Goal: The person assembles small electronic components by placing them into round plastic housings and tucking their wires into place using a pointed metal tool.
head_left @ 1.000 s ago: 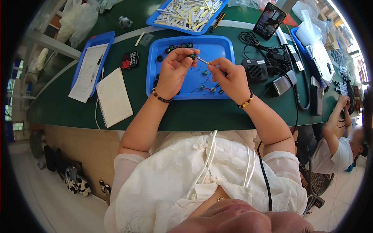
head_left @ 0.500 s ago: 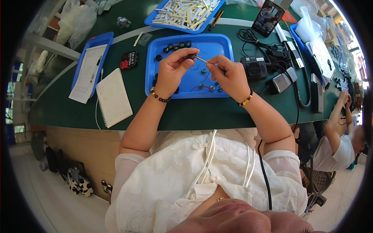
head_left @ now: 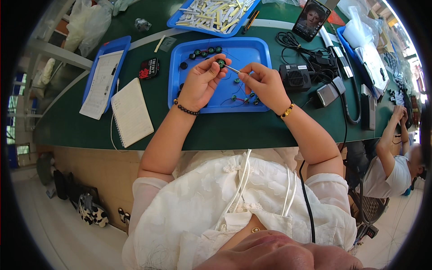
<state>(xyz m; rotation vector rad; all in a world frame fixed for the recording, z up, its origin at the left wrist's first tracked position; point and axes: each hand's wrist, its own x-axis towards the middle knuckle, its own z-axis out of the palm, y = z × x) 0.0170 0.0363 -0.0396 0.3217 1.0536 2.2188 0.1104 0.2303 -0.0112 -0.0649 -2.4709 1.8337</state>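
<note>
Between the thumb and fingers of my left hand [head_left: 204, 82] is a small round black part with a green face [head_left: 221, 63]. My right hand [head_left: 263, 84] pinches a thin metal-tipped tool [head_left: 232, 69], its tip at the part's green face; the tool's kind is not clear. Both hands are raised over a blue tray [head_left: 174, 58]. Several similar round black parts [head_left: 204, 54] lie along its far left. Small green pieces with thin wires [head_left: 246, 100] lie at its right, partly behind my right hand.
Left of the tray are a black-and-red tin [head_left: 149, 69], a notebook [head_left: 132, 112] and a blue tray with papers [head_left: 101, 85]. Behind stands a tray of white and yellow strips [head_left: 216, 18]. On the right are a phone [head_left: 311, 20], a black box [head_left: 294, 78] and cables. A co-worker [head_left: 387, 171] sits far right.
My left hand has turned the round part so its green face shows, and its fingers have opened out somewhat. My right hand has shifted slightly, with the tool still in it.
</note>
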